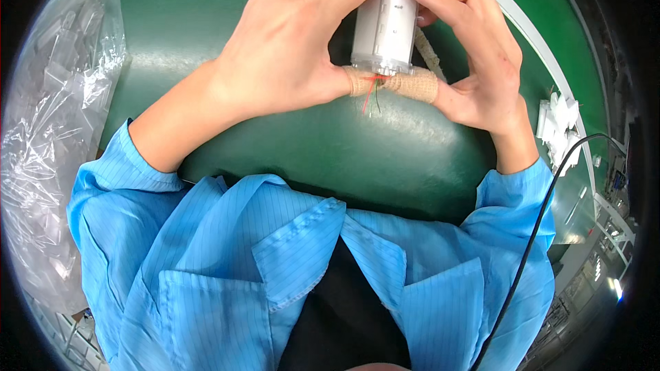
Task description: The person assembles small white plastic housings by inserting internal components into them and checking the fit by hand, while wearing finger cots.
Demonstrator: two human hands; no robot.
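While wires (368, 95) are showing at its near end, we are grasping the cylinder (393, 27) with left hand (292, 48) and right hand (487, 58).

Cylinder (394, 27): white, clear at the rim
Wires (370, 89): red and green
Finger wraps (416, 85): tan
Jacket (213, 302): bright blue, thin darker stripes
Shirt (344, 319): black
Tabletop (309, 148): dark green
Plastic bag (55, 165): clear
Cable (533, 233): black
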